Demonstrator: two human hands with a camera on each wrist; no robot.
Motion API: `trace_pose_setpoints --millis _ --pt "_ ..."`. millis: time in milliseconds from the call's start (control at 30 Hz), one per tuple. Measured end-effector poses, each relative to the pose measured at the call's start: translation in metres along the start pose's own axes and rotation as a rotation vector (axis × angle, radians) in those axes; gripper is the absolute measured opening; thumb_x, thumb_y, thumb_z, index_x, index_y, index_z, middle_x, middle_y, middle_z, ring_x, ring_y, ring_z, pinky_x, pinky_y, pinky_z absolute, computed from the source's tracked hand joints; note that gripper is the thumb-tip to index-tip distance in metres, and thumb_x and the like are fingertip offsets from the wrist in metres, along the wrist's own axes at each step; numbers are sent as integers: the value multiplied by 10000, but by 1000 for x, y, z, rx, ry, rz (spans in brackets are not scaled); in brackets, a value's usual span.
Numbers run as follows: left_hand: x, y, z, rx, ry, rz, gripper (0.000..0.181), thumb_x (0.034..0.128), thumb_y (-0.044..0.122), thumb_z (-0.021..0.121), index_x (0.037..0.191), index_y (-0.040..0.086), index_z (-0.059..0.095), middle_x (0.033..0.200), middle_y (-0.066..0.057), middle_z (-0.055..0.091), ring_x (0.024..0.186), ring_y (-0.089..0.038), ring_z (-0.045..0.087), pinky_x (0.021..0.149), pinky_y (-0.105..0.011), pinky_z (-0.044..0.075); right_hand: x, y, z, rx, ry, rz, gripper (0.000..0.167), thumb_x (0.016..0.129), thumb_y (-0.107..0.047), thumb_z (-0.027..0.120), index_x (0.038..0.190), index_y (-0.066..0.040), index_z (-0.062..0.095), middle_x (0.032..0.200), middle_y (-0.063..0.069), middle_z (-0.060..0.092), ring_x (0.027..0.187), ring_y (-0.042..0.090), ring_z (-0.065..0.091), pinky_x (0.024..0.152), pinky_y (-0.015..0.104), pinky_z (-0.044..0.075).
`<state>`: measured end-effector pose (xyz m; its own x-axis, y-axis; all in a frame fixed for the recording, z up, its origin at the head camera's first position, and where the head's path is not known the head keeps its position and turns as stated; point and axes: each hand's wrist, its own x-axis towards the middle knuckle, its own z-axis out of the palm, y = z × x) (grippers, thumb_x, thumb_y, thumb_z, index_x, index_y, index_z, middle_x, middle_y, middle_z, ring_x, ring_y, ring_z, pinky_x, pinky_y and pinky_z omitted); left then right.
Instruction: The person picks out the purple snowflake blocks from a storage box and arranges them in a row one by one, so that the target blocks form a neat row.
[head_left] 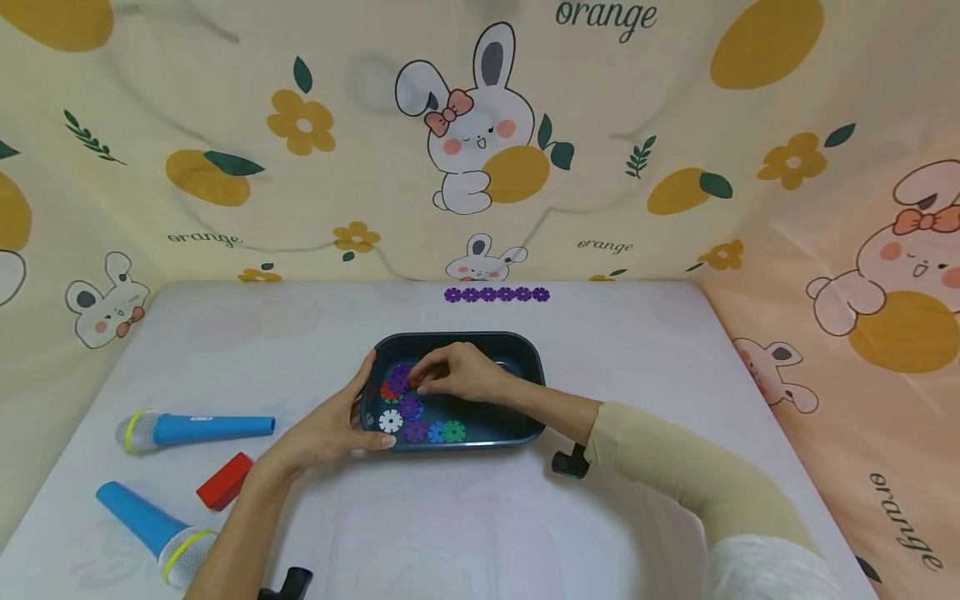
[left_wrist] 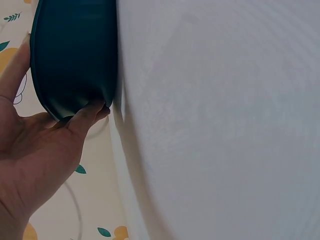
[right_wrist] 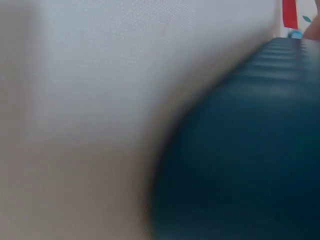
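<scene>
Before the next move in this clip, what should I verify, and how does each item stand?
1. Tray steadied: ok, the left hand grips its left end.
2. Right hand at the loose pieces: ok, fingertips reach among them.
3. Single piece pinched: cannot tell, the fingers obscure it.
4. Purple row aligned: ok, six pieces beyond the tray.
5. Microphones and red block apart from the tray: ok, off to its left.
</scene>
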<state>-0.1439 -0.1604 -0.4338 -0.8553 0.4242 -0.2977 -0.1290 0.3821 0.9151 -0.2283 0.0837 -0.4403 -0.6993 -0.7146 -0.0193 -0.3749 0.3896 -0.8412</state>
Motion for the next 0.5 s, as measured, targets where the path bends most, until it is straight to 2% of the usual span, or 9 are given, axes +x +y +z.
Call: trace_pose_setpoints --millis 300,500 --pt "1 0 1 14 -5 -1 1194 826 206 828 1589 334 -82 1662 -133 -22 1496 -401 82 1180 -565 145 5 2 12 -77 -52 33 210 862 -92 778 1068 -55 756 1000 32 746 825 31 666 762 178 548" --pt "-1 1 0 23 -5 -1 1198 828 211 826 1586 336 -94 1659 -153 -25 1498 -405 48 1179 -575 133 6 3 23 -169 -40 36 261 814 -138 832 1063 -96 765 956 -11 713 832 40 629 749 156 525"
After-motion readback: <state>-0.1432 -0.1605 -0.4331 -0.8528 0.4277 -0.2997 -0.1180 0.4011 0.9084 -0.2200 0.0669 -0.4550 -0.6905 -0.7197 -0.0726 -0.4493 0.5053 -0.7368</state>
